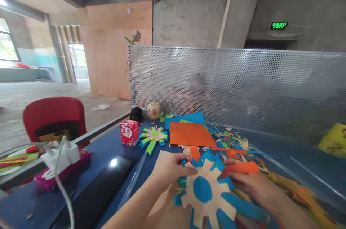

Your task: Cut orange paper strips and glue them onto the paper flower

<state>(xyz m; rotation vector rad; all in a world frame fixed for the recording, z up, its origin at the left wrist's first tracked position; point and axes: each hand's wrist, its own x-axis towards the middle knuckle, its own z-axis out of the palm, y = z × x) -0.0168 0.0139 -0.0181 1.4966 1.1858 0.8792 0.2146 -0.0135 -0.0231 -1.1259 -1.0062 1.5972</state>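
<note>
Left hand [173, 167]: sat at 10 o'clock of the flower [213, 200], pinching its rim, thumb on the face.
Right hand [251, 184]: sat at 3 o'clock, fingers bent by an orange strip [244, 167]; could not tell whether they pinched it.
Flower: was between both hands, tan over blue.
Orange sheet [191, 134]: lay at 12 o'clock.
Scraps [229, 139]: lay at 1 o'clock.
Small flower [154, 135]: lay at 11 o'clock.
Red box [129, 133]: stood at 10 o'clock.
Black slab [100, 185]: lay at 9 o'clock.

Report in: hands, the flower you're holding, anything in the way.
Left hand on paper flower, right hand at its right edge. Flower's face mostly uncovered. Orange strip by right hand, paper scraps beyond.
</note>
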